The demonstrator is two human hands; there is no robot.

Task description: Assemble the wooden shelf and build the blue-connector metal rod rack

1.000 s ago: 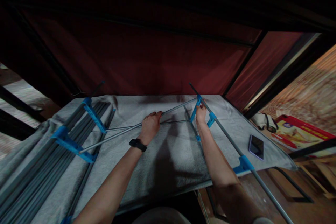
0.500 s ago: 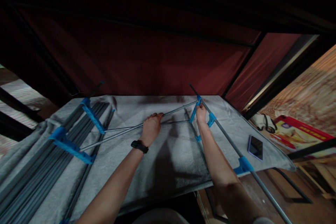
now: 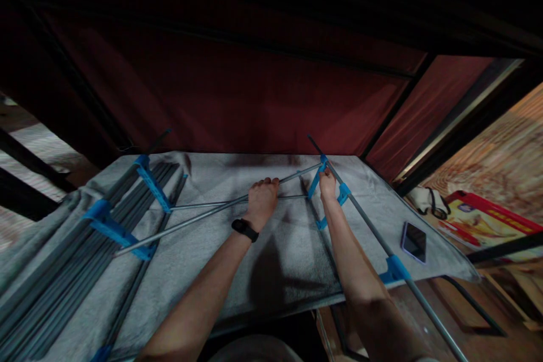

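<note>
My left hand (image 3: 263,201), a black band on its wrist, is wrapped round a grey metal tube (image 3: 190,215) that slants across the cloth. The tube's far right end meets a blue plastic bracket (image 3: 315,181), which my right hand (image 3: 327,184) grips near its top. That bracket joins a long grey pole (image 3: 369,219) on the right and a lower rod behind my right forearm. On the left, the tube's free end lies over another blue bracket (image 3: 116,231). Farther back, a second thin rod (image 3: 203,205) runs between a left bracket (image 3: 153,184) and the right side.
A bundle of grey tubes (image 3: 63,271) lies at the left on the grey cloth (image 3: 203,288). A phone (image 3: 414,241) rests near the cloth's right edge. Beyond it are a red and yellow box (image 3: 487,218) and a white item with a dark strap (image 3: 424,202). A dark red panel (image 3: 254,102) stands behind.
My left hand has slid right along the tube, nearer my right hand. The tube's left end now reaches past the front left bracket's edge. My right hand stays at the right bracket.
</note>
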